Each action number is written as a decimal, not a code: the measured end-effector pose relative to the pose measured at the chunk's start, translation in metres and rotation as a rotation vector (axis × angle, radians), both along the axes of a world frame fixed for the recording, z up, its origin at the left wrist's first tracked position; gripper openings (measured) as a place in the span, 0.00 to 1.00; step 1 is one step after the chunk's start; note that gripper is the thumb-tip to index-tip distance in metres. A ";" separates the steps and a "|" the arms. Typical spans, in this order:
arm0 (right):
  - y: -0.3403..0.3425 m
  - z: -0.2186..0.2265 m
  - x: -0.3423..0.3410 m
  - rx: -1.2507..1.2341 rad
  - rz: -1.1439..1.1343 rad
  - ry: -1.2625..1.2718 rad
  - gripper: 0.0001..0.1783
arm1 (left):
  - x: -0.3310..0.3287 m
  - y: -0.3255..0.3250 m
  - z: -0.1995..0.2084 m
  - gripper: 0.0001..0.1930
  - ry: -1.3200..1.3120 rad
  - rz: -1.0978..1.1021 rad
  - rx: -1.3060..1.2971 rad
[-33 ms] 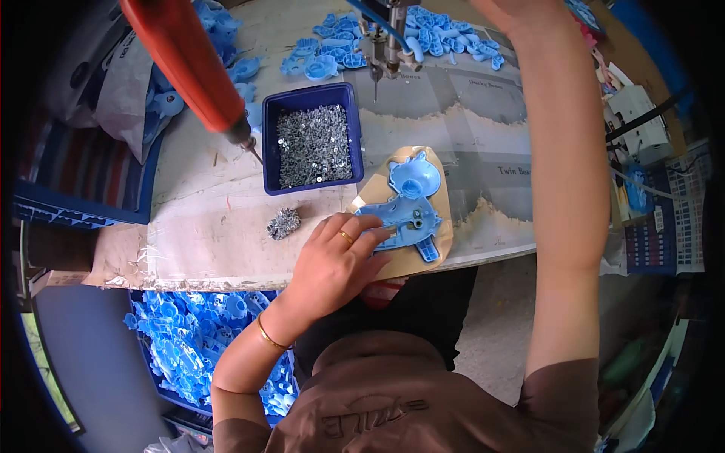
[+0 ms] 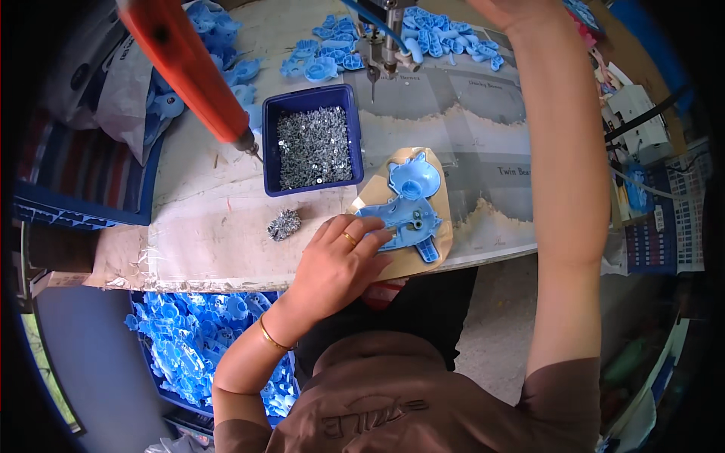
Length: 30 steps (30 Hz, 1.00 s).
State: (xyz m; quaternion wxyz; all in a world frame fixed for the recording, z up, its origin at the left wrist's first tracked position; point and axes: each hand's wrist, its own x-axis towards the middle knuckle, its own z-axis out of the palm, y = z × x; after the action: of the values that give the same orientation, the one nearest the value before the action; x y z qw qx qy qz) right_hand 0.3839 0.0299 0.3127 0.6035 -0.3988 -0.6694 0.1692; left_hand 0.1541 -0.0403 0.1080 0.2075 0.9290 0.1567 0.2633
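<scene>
My left hand [image 2: 341, 253] rests at the near edge of the table, its fingers bent over the left side of a light blue plastic toy shell [image 2: 414, 181], steadying it. The shell lies hollow side up on a tan shaped base [image 2: 438, 253], and a small screw-like piece shows in it. Up at the top edge of the head view is my right hand [image 2: 513, 9], with the forearm stretched far forward; its fingers are cut off by the picture's edge. The metal head of a machine [image 2: 389, 49] hangs left of that hand.
A dark blue tray [image 2: 358, 143] of small screws stands left of the shell. Beside it hangs a red power screwdriver [image 2: 192, 75]. A clump of screws [image 2: 284, 224] lies nearer. Blue plastic parts [image 2: 321, 68] are piled at the back, and more fill a crate [image 2: 162, 385] below the table.
The red screwdriver has swung slightly, and the machine's head has shifted a little. Both hands stay almost in place.
</scene>
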 end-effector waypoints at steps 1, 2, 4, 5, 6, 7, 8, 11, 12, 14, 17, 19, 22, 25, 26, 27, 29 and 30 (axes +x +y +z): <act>-0.002 0.002 0.003 -0.104 0.085 -0.085 0.34 | 0.002 -0.002 -0.002 0.17 0.016 -0.007 -0.005; -0.006 0.002 0.009 -0.105 0.081 -0.087 0.34 | 0.005 -0.002 -0.002 0.17 0.014 -0.011 -0.006; -0.019 0.002 0.025 -0.158 0.165 -0.108 0.38 | 0.015 -0.002 -0.002 0.17 -0.006 -0.060 0.047; -0.027 -0.004 0.014 -0.152 0.168 -0.040 0.36 | 0.015 -0.002 -0.003 0.17 0.000 -0.050 0.040; -0.042 -0.006 0.004 -0.233 0.283 0.081 0.36 | 0.015 -0.002 -0.002 0.17 0.008 -0.060 0.067; -0.032 -0.025 0.009 -0.209 0.645 0.292 0.37 | 0.014 -0.003 -0.003 0.17 0.023 -0.058 0.099; -0.027 -0.042 0.020 -0.189 0.960 0.493 0.39 | 0.022 -0.003 -0.006 0.17 0.009 -0.076 0.086; -0.079 -0.044 -0.022 -0.178 0.089 0.381 0.39 | 0.030 -0.003 -0.012 0.13 0.013 -0.096 0.135; -0.081 -0.051 -0.018 -0.184 0.160 0.388 0.39 | 0.032 -0.002 -0.013 0.12 0.034 -0.105 0.174; -0.092 -0.060 -0.015 -0.225 0.160 0.394 0.39 | 0.032 -0.001 -0.015 0.11 0.057 -0.117 0.212; -0.098 -0.061 -0.024 -0.234 0.068 0.423 0.37 | 0.035 -0.002 -0.016 0.10 0.090 -0.129 0.232; -0.098 -0.060 -0.024 -0.239 0.062 0.442 0.37 | 0.037 -0.002 -0.016 0.09 0.087 -0.125 0.207; -0.099 -0.060 -0.025 -0.254 0.065 0.473 0.36 | 0.037 -0.002 -0.019 0.10 0.073 -0.122 0.207; -0.098 -0.060 -0.023 -0.256 0.081 0.469 0.35 | 0.038 -0.003 -0.019 0.10 0.058 -0.097 0.217; -0.097 -0.060 -0.022 -0.247 0.096 0.451 0.34 | 0.038 -0.003 -0.020 0.10 0.059 -0.099 0.214; -0.098 -0.061 -0.023 -0.249 0.092 0.451 0.34 | 0.038 -0.002 -0.019 0.11 0.058 -0.102 0.213; -0.099 -0.064 -0.027 -0.251 0.060 0.510 0.32 | 0.039 -0.002 -0.018 0.11 0.054 -0.107 0.210; -0.095 -0.074 -0.024 -0.257 0.075 0.519 0.32 | 0.035 -0.001 -0.019 0.11 0.074 -0.086 0.219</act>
State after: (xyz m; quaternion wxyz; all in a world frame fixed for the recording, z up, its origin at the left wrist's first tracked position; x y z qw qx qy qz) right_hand 0.3594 -0.0647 0.2383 0.6927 -0.3904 -0.4798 0.3710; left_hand 0.1887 -0.0416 0.0889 0.1099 0.9611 0.0948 0.2351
